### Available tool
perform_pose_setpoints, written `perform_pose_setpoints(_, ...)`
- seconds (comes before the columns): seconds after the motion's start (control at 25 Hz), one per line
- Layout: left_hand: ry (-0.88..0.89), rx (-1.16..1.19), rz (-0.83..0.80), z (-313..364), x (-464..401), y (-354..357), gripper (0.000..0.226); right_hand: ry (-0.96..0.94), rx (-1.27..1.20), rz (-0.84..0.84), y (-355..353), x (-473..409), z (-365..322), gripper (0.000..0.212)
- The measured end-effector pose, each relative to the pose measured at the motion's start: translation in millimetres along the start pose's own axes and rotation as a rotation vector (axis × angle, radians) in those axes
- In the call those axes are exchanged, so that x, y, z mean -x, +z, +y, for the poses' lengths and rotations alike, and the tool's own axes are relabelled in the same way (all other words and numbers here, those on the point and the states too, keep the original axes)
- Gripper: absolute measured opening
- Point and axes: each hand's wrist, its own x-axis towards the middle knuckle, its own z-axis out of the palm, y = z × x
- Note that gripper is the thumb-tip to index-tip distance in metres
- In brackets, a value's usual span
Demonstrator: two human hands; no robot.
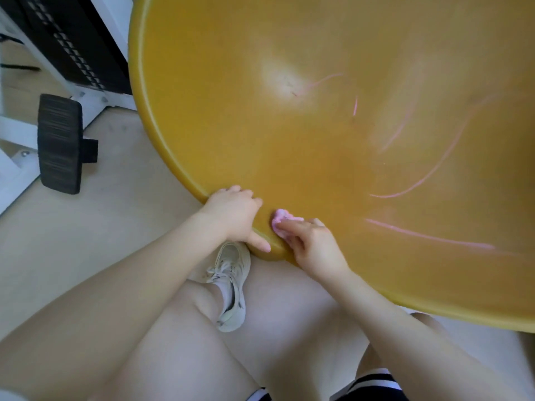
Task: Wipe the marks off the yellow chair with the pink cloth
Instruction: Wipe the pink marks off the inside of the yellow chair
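The yellow chair (pixel 231 117) fills the upper right of the head view, its wide curved seat facing me. Several pink marks (pixel 428 237) streak its right half, with more faint lines higher up. My left hand (pixel 236 215) grips the chair's near rim, fingers over the top and thumb along the edge. Just to its right, my right hand (pixel 311 246) presses a small bunched pink cloth (pixel 282 217) against the seat surface near the rim. Most of the cloth is hidden under my fingers.
My legs and a white sneaker (pixel 231 285) lie below the chair on the pale floor (pixel 86 256). At left stand a white frame (pixel 17 134) with a black pedal (pixel 59 143) and a dark panel (pixel 72 39) behind it.
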Motion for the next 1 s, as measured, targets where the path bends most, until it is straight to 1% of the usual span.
perform_pose_setpoints(0.12, 0.066, -0.045, -0.034, 13.1, -5.5, -2.8, 0.089, 0.224, 0.253, -0.049, -37.0, 17.4, 56.9, 0.034)
perform_pose_setpoints(0.24, 0.087, -0.082, -0.039, 17.2, -11.3, -9.3, 0.088, 0.566, 0.441, -0.011, -61.3, 20.5, 86.4, 0.029)
perform_pose_setpoints(0.28, 0.087, -0.082, -0.047, 17.1, -12.3, -10.8, 0.089, 0.596, 0.466, -0.013, -57.7, 16.7, 84.0, 0.030)
perform_pose_setpoints(0.32, 0.088, -0.087, -0.057, 17.6, -12.6, -11.7, 0.090, 0.550, 0.439, -0.017, -47.7, 12.1, 72.3, 0.031)
perform_pose_setpoints(0.44, 0.092, -0.127, -0.075, 21.3, -14.5, -13.3, 0.091, 0.159, 0.190, -0.050, -0.1, 1.0, 9.8, 0.029)
perform_pose_setpoints(0.48, 0.097, -0.131, -0.077, 23.4, -16.4, -14.1, 0.091, 0.065, 0.145, -0.068, 10.5, -1.5, 0.7, 0.028)
perform_pose_setpoints(0.52, 0.100, -0.127, -0.083, 25.6, -18.3, -15.1, 0.091, 0.017, 0.121, -0.090, 13.9, -3.7, 2.1, 0.028)
perform_pose_setpoints(0.56, 0.097, -0.126, -0.094, 27.8, -20.1, -16.4, 0.092, 0.022, 0.113, -0.121, 10.1, -5.8, 12.5, 0.030)
perform_pose_setpoints(0.64, 0.078, -0.131, -0.139, 29.8, -22.6, -17.7, 0.097, 0.136, 0.203, -0.153, -11.0, -1.4, 46.3, 0.033)
perform_pose_setpoints(0.72, 0.083, -0.119, -0.187, 29.6, -26.0, -16.5, 0.100, 0.318, 0.350, -0.090, -41.3, 8.6, 78.0, 0.039)
perform_pose_setpoints(0.76, 0.092, -0.095, -0.193, 29.5, -27.9, -16.1, 0.099, 0.450, 0.405, -0.070, -57.3, 11.4, 90.2, 0.038)
perform_pose_setpoints(0.8, 0.104, -0.060, -0.183, 29.6, -31.3, -15.9, 0.096, 0.572, 0.442, -0.052, -70.7, 11.3, 94.8, 0.034)
perform_pose_setpoints(0.84, 0.116, -0.023, -0.160, 29.8, -35.6, -16.3, 0.093, 0.656, 0.458, -0.028, -75.1, 10.1, 96.3, 0.029)
perform_pose_setpoints(0.92, 0.145, 0.001, -0.121, 30.2, -47.1, -18.1, 0.090, 0.681, 0.438, 0.030, -61.7, 2.7, 88.3, 0.033)
perform_pose_setpoints(0.96, 0.155, -0.013, -0.124, 30.9, -53.4, -18.8, 0.091, 0.636, 0.406, 0.045, -47.4, -0.7, 78.8, 0.035)
perform_pose_setpoints(1.0, 0.157, -0.031, -0.143, 32.1, -59.9, -18.8, 0.092, 0.533, 0.379, 0.047, -30.8, -2.0, 66.4, 0.035)
